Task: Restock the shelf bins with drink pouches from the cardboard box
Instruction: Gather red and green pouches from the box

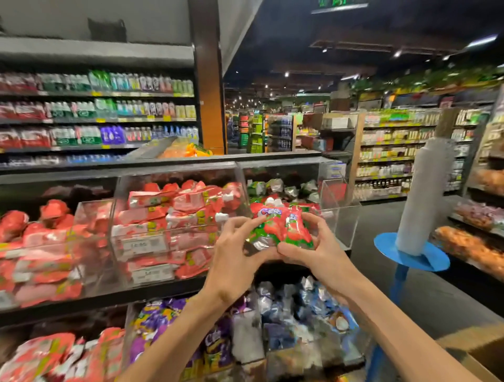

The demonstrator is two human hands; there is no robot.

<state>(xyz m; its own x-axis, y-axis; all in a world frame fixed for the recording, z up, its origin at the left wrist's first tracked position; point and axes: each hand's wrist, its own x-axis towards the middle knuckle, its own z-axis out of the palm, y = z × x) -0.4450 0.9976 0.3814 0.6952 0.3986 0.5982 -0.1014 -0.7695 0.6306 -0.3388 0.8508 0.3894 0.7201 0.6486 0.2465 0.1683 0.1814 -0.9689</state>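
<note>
Both hands (left (237, 256), right (316, 256)) grip red-green pouches (283, 226) at sparse rt bin (350, 226); mid bin (114, 218) full.

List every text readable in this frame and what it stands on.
Red-and-green drink pouches: blue logo beginning "C", rest blurred.
Purple pouches below: white "C", rest blurred.
White price labels on the clear plastic bin: too blurred.
Green ceiling sign: too blurred.

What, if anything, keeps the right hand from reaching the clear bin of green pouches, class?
Probably nothing, so yes. The right hand is just before the clear bin, whose top looks open, and nothing stands between them. It and the left hand do hold red-green pouches, though.
</note>
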